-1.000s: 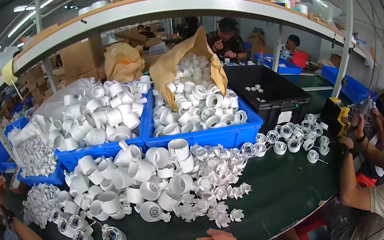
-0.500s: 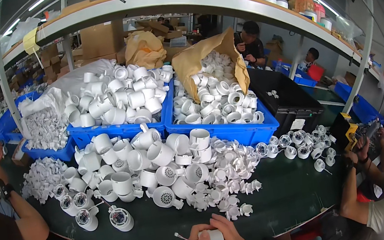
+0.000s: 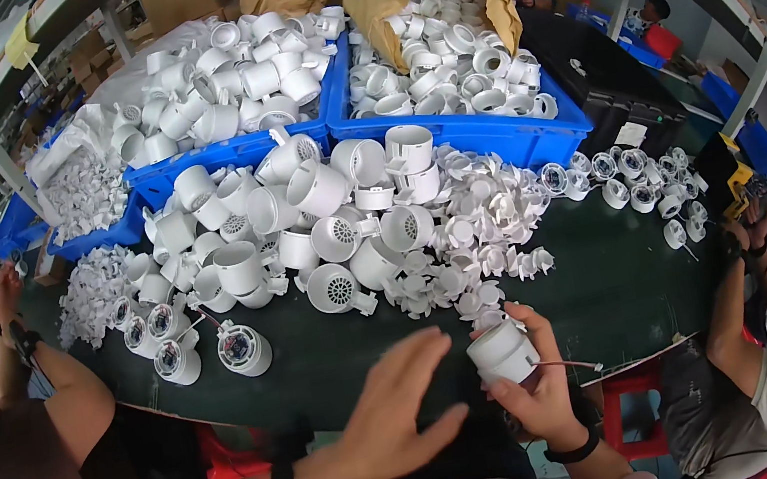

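Right grip (image 3: 538, 386) on one white housing (image 3: 502, 353) — left hand (image 3: 402, 409) open

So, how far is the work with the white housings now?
Done, it seems: a few wired housings stand at the table's left. In hand: the right hand holds one white housing with a thin wire; the left hand hovers open beside it. Left: a large loose pile and two full blue bins.

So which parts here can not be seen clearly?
- Head view: underside of the white housing, covered by the right hand.
- Wire end: too small to tell.
- Left hand: blurred, fingers spread, holding nothing.
- Black box contents: too dark.
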A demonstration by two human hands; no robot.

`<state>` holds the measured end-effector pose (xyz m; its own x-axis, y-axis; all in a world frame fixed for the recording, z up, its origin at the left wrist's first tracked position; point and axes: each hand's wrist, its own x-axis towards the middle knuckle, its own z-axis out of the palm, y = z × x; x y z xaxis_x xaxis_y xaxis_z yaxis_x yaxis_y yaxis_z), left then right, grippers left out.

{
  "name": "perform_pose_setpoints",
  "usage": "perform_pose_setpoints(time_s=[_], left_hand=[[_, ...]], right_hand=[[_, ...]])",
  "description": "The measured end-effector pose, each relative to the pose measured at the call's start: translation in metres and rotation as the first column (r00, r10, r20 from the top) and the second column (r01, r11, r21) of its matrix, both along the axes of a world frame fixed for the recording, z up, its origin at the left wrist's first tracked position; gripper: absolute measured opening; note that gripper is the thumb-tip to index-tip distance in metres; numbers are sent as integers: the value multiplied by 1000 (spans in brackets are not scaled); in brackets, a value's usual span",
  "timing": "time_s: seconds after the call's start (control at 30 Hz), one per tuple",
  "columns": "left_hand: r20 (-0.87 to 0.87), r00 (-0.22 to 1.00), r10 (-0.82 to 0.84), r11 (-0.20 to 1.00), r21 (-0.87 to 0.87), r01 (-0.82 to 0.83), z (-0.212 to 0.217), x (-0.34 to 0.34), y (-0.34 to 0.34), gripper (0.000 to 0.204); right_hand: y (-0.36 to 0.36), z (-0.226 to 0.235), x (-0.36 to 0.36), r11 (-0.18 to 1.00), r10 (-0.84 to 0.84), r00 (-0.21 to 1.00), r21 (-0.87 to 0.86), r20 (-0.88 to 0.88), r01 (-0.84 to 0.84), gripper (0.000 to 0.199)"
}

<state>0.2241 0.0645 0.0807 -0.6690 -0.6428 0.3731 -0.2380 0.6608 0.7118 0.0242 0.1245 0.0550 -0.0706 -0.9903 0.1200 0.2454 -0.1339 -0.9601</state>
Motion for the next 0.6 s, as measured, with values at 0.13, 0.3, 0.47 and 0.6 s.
perform_pose_setpoints(time_s=[0.13,0.3,0.47,0.6], left_hand=[[-149,810,567,705,-420,-571,-6,20,-110,54],[-162,744,648,559,-563,-609,-9,23,-181,53],[-138,683,718,629,-293,-720,-5,20,-199,54],[-254,742,620,712,-214,-669,-4,22,-208,47]], right_hand=[[7,-5,-14,997,70,997,39,-23,-70,68],[9,-12,-9,999,2,992,-46,-128,-8,65],[6,-12,-16,996,58,998,73,-21,-56,61],[6,-13,-14,990,119,990,89,-81,-112,63]])
